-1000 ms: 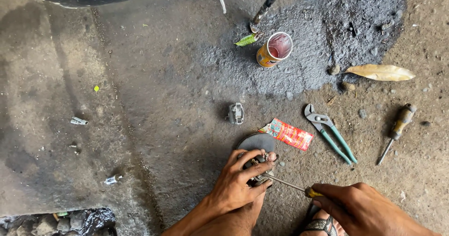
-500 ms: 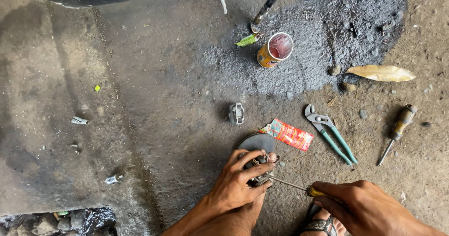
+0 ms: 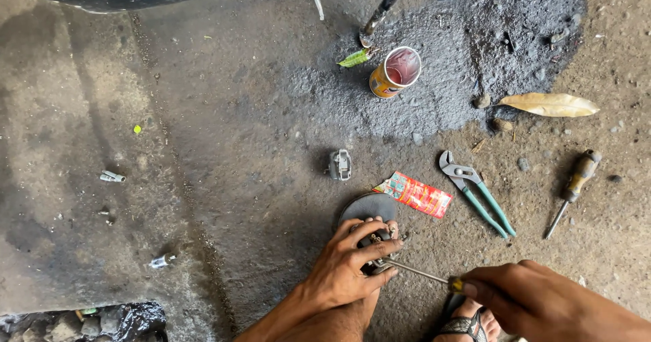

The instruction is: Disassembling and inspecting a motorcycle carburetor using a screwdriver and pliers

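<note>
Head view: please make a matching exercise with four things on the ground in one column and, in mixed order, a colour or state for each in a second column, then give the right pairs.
Things:
1. pliers
2. can
3. leaf
4. packet

Descriptions:
A. dry and yellow-brown, lying flat
B. red, flat, beside the dark disc
C. green handles, jaws pointing away from the person
D. open at the top, reddish inside

Pairs: 1-C, 2-D, 3-A, 4-B

Bare, stained concrete floor (image 3: 203, 179) in daylight, with a dark oily patch (image 3: 475, 64).
</note>
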